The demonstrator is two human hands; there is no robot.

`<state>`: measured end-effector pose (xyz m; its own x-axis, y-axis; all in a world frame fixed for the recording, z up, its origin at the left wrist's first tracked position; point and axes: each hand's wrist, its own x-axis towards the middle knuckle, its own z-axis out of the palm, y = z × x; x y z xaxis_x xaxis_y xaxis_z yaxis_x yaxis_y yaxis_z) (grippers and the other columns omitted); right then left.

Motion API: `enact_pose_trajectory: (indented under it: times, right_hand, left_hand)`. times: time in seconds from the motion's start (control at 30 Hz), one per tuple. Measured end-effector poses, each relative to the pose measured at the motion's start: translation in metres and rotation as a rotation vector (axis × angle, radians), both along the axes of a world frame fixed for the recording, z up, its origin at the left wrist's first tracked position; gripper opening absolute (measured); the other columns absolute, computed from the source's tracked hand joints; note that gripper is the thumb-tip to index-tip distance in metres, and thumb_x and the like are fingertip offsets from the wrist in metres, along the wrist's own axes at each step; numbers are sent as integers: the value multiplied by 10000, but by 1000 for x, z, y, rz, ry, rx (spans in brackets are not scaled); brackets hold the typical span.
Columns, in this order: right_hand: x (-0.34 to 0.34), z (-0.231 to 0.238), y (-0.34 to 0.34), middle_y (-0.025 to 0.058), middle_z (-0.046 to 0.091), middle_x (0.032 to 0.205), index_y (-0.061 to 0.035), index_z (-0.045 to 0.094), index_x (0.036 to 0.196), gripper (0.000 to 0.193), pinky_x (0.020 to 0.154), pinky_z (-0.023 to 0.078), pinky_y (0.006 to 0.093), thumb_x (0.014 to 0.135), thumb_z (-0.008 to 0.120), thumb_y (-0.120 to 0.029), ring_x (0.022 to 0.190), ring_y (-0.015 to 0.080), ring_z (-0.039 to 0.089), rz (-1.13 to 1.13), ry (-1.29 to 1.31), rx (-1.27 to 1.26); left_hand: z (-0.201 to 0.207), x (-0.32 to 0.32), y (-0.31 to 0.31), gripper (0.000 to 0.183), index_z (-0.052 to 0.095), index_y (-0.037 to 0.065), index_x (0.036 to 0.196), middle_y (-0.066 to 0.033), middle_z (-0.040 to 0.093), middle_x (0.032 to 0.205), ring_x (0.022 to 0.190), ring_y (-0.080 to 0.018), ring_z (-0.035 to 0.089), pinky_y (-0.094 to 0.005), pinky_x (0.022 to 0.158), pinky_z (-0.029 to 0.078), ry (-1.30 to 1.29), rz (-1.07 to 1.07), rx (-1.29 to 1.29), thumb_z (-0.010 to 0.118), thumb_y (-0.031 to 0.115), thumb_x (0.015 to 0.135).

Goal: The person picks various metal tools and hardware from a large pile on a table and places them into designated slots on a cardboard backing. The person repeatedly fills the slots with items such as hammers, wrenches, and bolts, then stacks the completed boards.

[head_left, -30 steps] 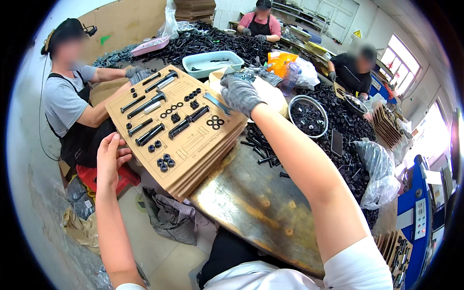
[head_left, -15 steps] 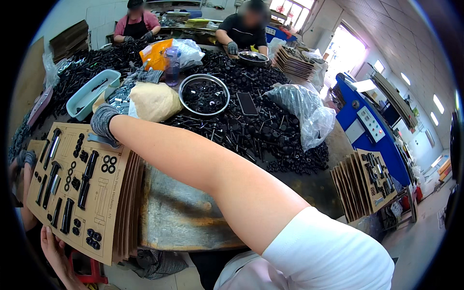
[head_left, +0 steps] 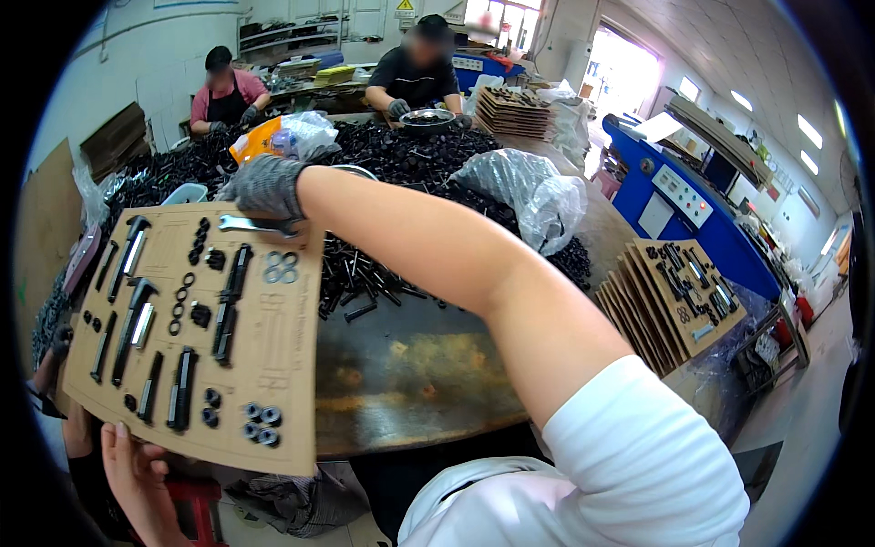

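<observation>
My right hand (head_left: 266, 187), in a grey knit glove, grips the far edge of a brown cardboard hardware card (head_left: 293, 387). Bare, my left hand (head_left: 137, 469) pinches the near left edge of the same card, thumb on top. The card is held tilted over the table's left side. Fixed on it are black bolts (head_left: 182, 389), silver sleeves (head_left: 143, 325), a column of black rings (head_left: 182, 304), groups of nuts (head_left: 262, 425) and washers (head_left: 281, 267). A small open-ended wrench (head_left: 258, 225) lies along its far edge, beside my gloved fingers.
A heap of loose black bolts (head_left: 365, 273) covers the table (head_left: 410, 383). Clear plastic bags (head_left: 524, 187) lie on it. More filled cards (head_left: 652, 314) stand stacked at right, near a blue machine (head_left: 674, 196). Two people work across the table; another gloved hand (head_left: 62, 339) shows at far left.
The card has come off the stack below it and shifted right, held by both hands. My right hand moved right along with it; the head view has turned too.
</observation>
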<state>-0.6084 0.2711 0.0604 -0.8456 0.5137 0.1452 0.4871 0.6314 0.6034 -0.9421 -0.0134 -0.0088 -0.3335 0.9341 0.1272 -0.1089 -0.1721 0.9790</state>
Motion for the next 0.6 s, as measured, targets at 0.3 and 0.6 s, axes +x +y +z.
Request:
enact_pose_trajectory:
  times: [0.3,0.6]
  right_hand:
    - [162,-11,-149,118,710,1113,-103,726,1114,281,866,545,342,852,633,-136,948,306,681,-108,284,-322]
    - [265,-145,-254,131,743,980,-112,740,1106,326,844,538,319,811,604,-87,861,182,688,-730,1078,-1022]
  left_hand:
    - [-8,124,-100,274,514,1,1119,-148,677,876,691,-179,708,-208,455,536,-203,-363,-234,471,259,1038]
    - [-130,198,-152,403,534,-91,1201,-268,669,1114,834,-268,730,-270,587,607,-341,-780,-683,410,264,1055]
